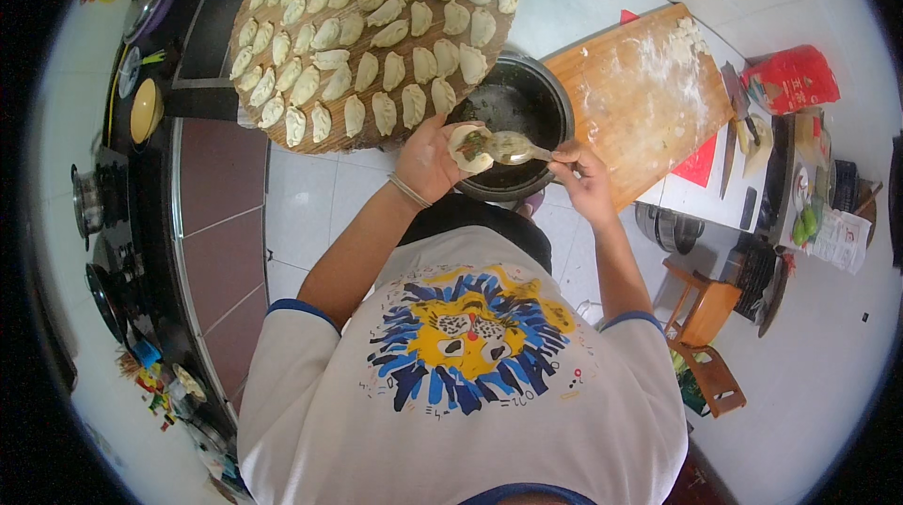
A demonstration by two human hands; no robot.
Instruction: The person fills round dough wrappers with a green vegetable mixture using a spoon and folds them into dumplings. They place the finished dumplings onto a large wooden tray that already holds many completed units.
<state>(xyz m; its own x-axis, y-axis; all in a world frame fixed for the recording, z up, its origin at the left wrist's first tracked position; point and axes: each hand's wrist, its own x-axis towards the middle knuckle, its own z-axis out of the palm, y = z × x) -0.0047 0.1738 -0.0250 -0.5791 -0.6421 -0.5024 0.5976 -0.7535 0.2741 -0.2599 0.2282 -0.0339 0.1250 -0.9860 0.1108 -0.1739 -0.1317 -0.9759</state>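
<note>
Dark pot (562, 96) partly behind spoon (513, 148); dumplings (385, 114), floured board (611, 138) beside. Left grip (428, 162) cradles wrapper (465, 163); right grip (585, 178) pinches spoon.

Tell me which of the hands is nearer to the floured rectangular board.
Right. The right hand, gripping the spoon, is close by the lower-left edge of the floured board; the left hand, holding a wrapper, is farther left, beside the round dumpling board.

The round board (337, 134) is cut off by the frame's top edge, the dark pot (568, 112) is partly covered, and the spoon handle (538, 152) is partly hidden by the right hand (587, 176).
</note>
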